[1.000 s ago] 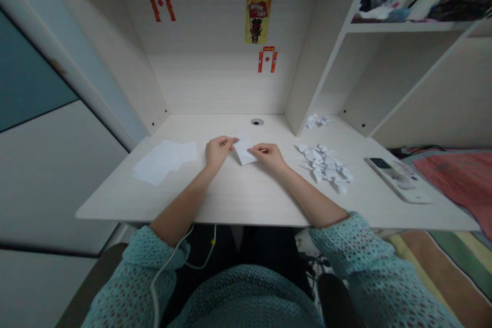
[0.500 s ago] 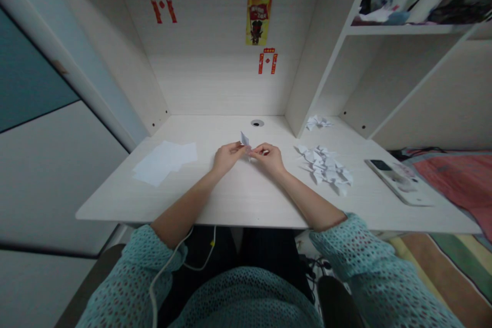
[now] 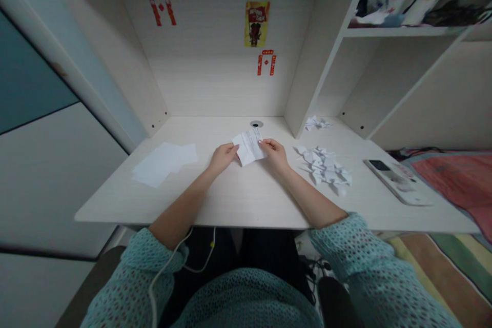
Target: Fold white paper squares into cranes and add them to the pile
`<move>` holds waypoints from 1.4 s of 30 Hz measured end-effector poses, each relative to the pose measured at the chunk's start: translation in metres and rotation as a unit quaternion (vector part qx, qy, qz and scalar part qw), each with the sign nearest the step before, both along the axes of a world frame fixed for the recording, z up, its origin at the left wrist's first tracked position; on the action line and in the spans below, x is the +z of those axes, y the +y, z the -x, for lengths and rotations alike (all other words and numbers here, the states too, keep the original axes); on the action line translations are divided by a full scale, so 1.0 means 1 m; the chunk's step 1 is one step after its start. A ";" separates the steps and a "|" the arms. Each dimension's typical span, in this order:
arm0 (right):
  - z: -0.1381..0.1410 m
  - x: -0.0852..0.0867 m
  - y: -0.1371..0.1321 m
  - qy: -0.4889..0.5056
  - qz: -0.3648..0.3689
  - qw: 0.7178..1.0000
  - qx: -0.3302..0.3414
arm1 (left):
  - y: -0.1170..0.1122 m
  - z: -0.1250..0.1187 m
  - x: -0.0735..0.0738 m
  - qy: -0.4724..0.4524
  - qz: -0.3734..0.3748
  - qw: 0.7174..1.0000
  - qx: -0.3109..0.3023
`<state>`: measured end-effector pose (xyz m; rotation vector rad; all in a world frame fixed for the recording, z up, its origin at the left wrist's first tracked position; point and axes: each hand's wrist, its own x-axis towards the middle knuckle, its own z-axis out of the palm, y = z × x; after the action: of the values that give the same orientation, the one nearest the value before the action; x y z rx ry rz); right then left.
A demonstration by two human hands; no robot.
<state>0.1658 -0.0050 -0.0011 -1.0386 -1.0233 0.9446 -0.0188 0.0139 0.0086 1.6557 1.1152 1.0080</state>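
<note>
A small creased sheet of paper point(image 3: 249, 147) with lines of writing is spread flat between my two hands, just above the middle of the desk. My left hand point(image 3: 224, 158) pinches its left edge between thumb and fingers. On the opposite side, my right hand point(image 3: 275, 152) grips the right edge the same way. To the left lie several blank white paper sheets point(image 3: 165, 163), overlapping in a loose fan. Right of my right hand sits a heap of folded white paper pieces point(image 3: 323, 166), and a smaller cluster of folded paper point(image 3: 317, 123) lies behind it.
A phone point(image 3: 397, 182) lies face down on the right of the white desk point(image 3: 154, 210). Behind the paper is a round cable hole point(image 3: 257, 124). An upright partition point(image 3: 319, 61) rises at the back right. A white cable point(image 3: 157, 282) crosses my left sleeve.
The paper was folded up and narrow between my fingertips; now it is opened out with its writing showing. My hands have moved apart to its two sides.
</note>
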 end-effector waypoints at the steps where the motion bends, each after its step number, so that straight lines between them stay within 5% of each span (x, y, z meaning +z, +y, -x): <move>1: -0.001 -0.001 0.001 0.003 0.006 1.000 -0.001 | 0.001 0.001 0.000 -0.007 0.012 1.000 0.004; 5: -0.003 -0.003 0.003 0.017 0.058 0.998 0.017 | 0.005 0.005 0.004 -0.045 0.059 0.997 0.002; 10: -0.005 0.002 0.001 0.109 0.086 0.983 0.121 | 0.005 0.013 0.009 -0.118 0.149 0.980 -0.060; 19: -0.010 0.009 -0.005 0.247 0.114 0.929 0.250 | 0.001 0.021 0.018 -0.319 0.333 0.884 -0.074; 25: -0.005 0.011 -0.009 0.209 0.085 0.939 0.261 | 0.006 0.024 0.015 -0.354 0.369 0.858 -0.046; 28: -0.002 0.005 -0.007 0.152 0.062 0.961 0.223 | 0.007 0.024 0.012 -0.340 0.362 0.867 -0.045; 35: 0.001 -0.005 -0.001 0.074 0.053 0.993 0.080 | -0.004 0.011 0.015 -0.174 0.276 0.943 -0.065; 42: 0.004 -0.004 -0.004 -0.008 0.030 1.000 0.004 | -0.009 -0.003 0.018 -0.134 0.076 0.988 0.001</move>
<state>0.1621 -0.0087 -0.0056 -1.0941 -1.0172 0.9806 -0.0158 0.0044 0.0270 1.3530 0.9865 1.0831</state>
